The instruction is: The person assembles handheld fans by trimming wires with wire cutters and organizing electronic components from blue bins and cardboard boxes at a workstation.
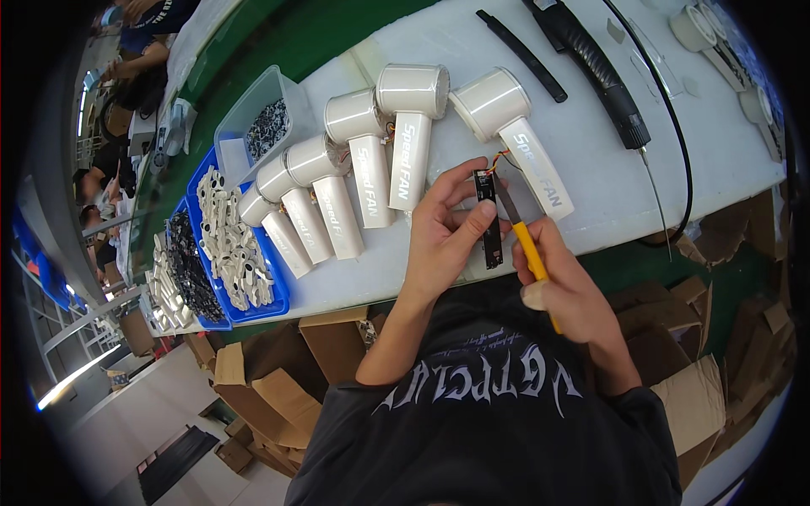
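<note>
My left hand [451,228] grips a narrow black strip-shaped part [491,232], which looks like a circuit board in a black housing. Red, yellow and dark wires [499,160] run from its upper end toward a white handheld fan [533,164] lying just beyond. My right hand [561,278] is wrapped round a yellow-handled tool [529,253] with a flat grey blade; whether it is a file or a knife I cannot tell. The blade's tip is close to the wired end of the black part. Whether it touches is unclear.
Several white handheld fans [413,160] lie in a row at left. Beyond them are a clear plastic box [291,126] of small dark pieces and a blue bin [277,295] of pale parts. A black electric screwdriver [603,76], its cable [679,143] and a black curved strip [523,55] lie at far right.
</note>
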Available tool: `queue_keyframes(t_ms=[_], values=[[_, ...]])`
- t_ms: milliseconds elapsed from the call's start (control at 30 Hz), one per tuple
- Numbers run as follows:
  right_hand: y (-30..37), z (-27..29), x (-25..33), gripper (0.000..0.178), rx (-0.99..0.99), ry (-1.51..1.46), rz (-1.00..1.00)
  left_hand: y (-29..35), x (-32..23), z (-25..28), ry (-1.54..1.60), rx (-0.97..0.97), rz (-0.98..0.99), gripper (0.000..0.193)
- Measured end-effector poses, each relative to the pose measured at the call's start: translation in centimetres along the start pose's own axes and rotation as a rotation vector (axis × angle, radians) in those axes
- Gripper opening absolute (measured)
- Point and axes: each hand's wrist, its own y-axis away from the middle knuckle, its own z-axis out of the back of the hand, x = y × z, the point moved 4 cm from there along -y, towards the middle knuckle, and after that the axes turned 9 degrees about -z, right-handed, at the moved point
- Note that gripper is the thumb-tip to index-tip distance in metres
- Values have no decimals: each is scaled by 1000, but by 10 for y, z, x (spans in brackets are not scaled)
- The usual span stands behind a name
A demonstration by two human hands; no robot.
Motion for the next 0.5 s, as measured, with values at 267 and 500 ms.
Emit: queue_keyframes(t_ms=[267, 500], values=[[6, -18, 6, 39, -292, 578, 192, 1, -8, -8, -167, -37, -77, 49], [3, -3, -2, 38, -59, 146, 29, -1, -6, 1, -120, 11, -13, 42]])
